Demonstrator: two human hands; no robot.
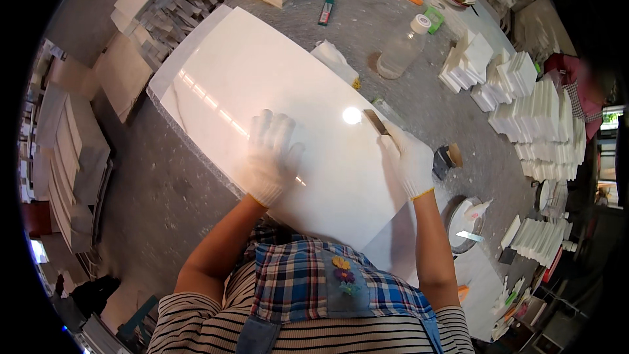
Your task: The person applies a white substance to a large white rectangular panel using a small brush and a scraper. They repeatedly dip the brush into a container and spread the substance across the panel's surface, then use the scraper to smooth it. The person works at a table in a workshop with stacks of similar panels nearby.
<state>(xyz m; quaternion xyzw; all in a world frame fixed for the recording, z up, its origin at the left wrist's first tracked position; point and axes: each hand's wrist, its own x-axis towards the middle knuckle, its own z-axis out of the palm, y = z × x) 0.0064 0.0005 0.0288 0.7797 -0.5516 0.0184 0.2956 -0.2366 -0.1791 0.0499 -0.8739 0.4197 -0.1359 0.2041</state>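
Note:
A large glossy white slab lies flat on the grey workbench. My left hand, in a white knit glove, rests flat on the slab with fingers spread. My right hand, also gloved, grips a small flat scraper blade whose tip touches the slab's right side beside a bright light reflection.
A clear plastic bottle and a crumpled white cloth lie beyond the slab. Stacks of small white tiles fill the right side. A round bowl with a tool sits at the right. More tile piles stand at the back left.

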